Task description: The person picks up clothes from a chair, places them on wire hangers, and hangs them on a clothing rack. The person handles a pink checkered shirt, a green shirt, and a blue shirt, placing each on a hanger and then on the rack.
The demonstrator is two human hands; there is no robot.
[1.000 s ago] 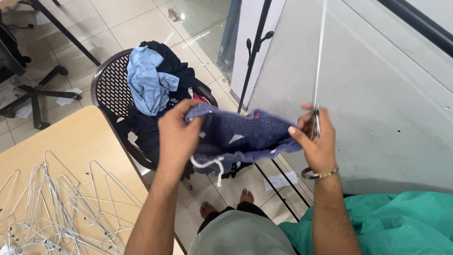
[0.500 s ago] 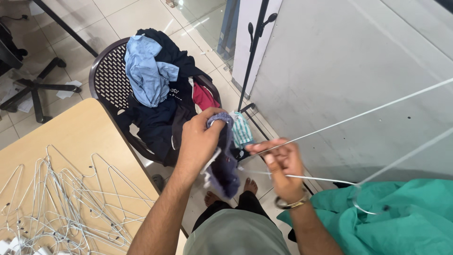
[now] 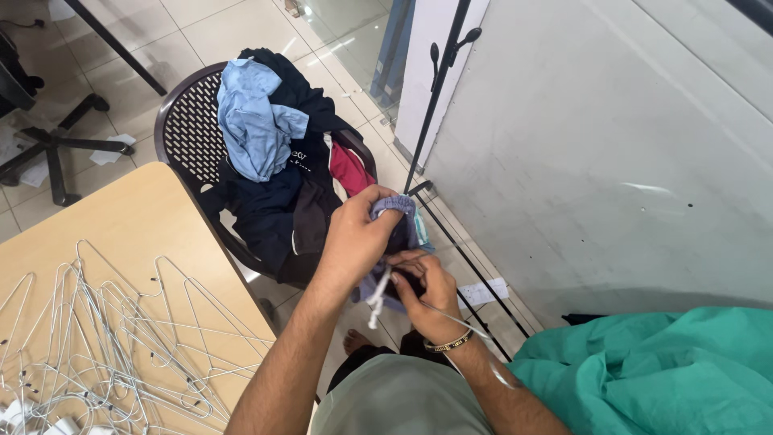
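Blue knit shorts (image 3: 392, 234) hang bunched over the floor in front of the chair (image 3: 187, 137); my left hand (image 3: 354, 238) clamps the waistband, my right hand (image 3: 431, 294) pinches fabric and a wire hanger (image 3: 475, 329). Soft, light, floppy; I'd grip the elastic waistband.

An office-like room turned to laundry sorting; tiled floor (image 3: 241, 24), the base of an office chair (image 3: 48, 145), a pale tabletop (image 3: 121, 225) heaped with wire hangers (image 3: 121, 338); a plastic chair (image 3: 181, 137) piled with clothes (image 3: 274, 153); a grey partition (image 3: 604, 161).
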